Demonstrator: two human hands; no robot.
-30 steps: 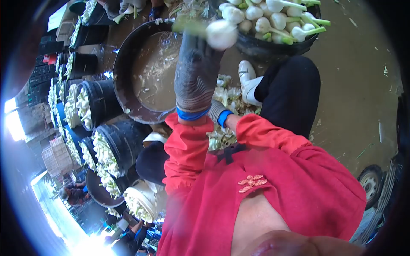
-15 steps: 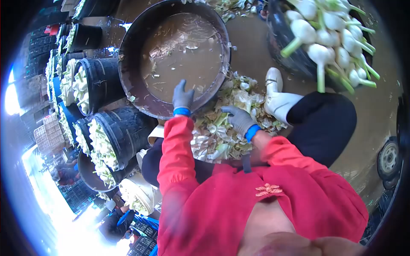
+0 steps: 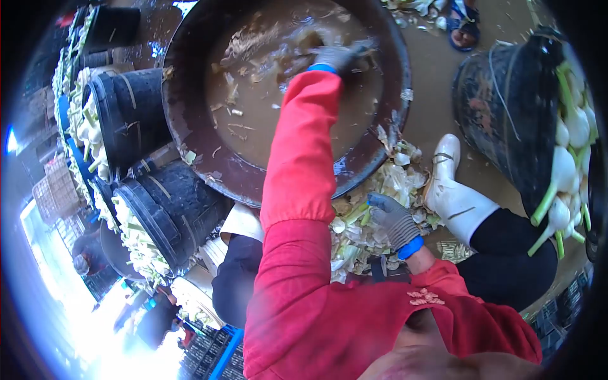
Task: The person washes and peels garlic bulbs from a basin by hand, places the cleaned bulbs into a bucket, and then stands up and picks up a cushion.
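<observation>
A wide brown tub (image 3: 183, 120) of muddy water stands in front of me. My left hand (image 3: 339, 58), in a grey glove with a blue wristband, reaches far into it at the water's surface; motion smears its fingers. Dark wet clumps and loose peelings (image 3: 244, 47) float beside that hand. Over a heap of pale peelings and leaves (image 3: 354, 244) between my legs is my right hand (image 3: 391, 221), also gloved. Its fingers are curled in, and I cannot tell what they hold.
Black buckets (image 3: 174, 209) packed with trimmed white bulbs line the left side. At right, a black tub (image 3: 506, 101) lies tilted with green-stalked white bulbs (image 3: 563, 174). Another person's sandalled foot (image 3: 463, 28) is at the top. My white boot (image 3: 453, 183) stands beside the peelings.
My left hand has moved from the tub's near rim far out over the water, which is now stirred. My right hand stays over the peelings. The view has shifted, and a sandalled foot shows.
</observation>
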